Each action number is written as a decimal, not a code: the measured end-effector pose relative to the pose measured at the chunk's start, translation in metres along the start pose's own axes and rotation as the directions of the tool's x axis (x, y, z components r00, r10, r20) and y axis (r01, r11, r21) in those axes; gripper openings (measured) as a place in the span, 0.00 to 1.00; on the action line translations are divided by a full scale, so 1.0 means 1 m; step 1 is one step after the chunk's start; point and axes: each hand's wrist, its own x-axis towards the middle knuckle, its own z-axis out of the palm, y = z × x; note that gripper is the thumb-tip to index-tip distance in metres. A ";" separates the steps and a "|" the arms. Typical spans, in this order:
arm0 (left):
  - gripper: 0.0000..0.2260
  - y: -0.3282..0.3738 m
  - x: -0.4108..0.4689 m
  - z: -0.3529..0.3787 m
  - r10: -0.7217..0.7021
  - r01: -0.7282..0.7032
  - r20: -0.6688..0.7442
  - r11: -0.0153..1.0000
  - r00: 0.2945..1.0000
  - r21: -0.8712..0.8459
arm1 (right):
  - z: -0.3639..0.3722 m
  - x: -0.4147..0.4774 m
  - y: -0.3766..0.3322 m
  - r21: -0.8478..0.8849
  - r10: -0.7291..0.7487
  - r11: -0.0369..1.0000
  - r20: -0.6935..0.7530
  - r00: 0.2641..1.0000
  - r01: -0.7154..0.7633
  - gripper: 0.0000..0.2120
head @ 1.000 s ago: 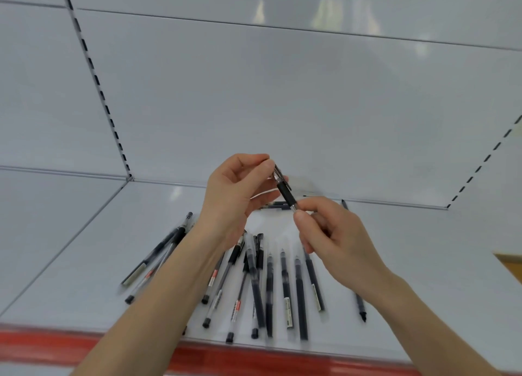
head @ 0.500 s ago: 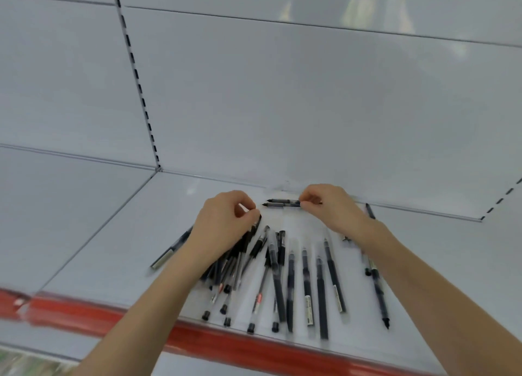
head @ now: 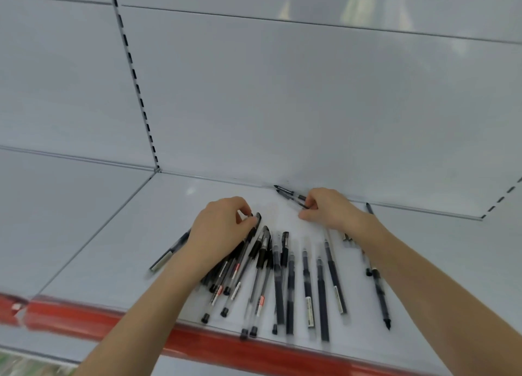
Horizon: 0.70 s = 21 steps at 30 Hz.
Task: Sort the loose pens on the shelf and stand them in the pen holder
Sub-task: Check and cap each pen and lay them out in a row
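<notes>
Several loose black pens (head: 291,274) lie fanned out on the white shelf (head: 118,234), tips and caps pointing toward the front edge. My left hand (head: 223,226) rests on the left part of the pile, its curled fingers around the top of a black-capped pen (head: 251,234). My right hand (head: 327,209) is at the back of the shelf and pinches the ends of two dark pens (head: 289,193) that point left along the back wall. One more pen (head: 380,293) lies alone at the right. No pen holder is in view.
The shelf's front edge carries a red strip (head: 113,324). A white back panel (head: 282,107) with slotted uprights (head: 135,78) rises right behind the pens. Bare shelf surface extends to the left of the pile.
Both hands came down from mid-air, where they held one pen together. The left hand settled on the pile; the right hand reached the back wall and took hold of the pens there.
</notes>
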 end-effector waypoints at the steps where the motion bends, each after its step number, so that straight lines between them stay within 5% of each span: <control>1: 0.08 0.001 0.002 0.000 0.008 -0.008 0.000 1.000 1.000 0.002 | 0.000 -0.002 0.001 0.032 0.013 0.999 0.007 1.000 -0.013 0.20; 9: 0.09 0.025 0.027 0.019 0.142 -0.144 0.117 0.990 0.983 0.009 | -0.003 -0.014 0.013 0.069 0.021 0.997 0.020 1.000 -0.022 0.17; 13: 0.11 0.034 0.045 0.034 0.235 -0.256 0.212 0.964 0.948 0.073 | -0.018 -0.023 0.022 0.139 0.023 0.990 -0.128 0.992 -0.005 0.08; 18: 0.17 0.041 0.058 0.048 0.152 -0.229 0.333 0.951 0.930 0.206 | -0.034 -0.053 0.036 0.306 0.112 0.952 -0.325 0.939 -0.007 0.05; 21: 0.09 0.042 0.061 0.053 0.132 -0.217 0.332 0.948 0.934 0.232 | -0.030 -0.069 0.039 0.356 0.135 0.934 -0.325 0.936 -0.011 0.05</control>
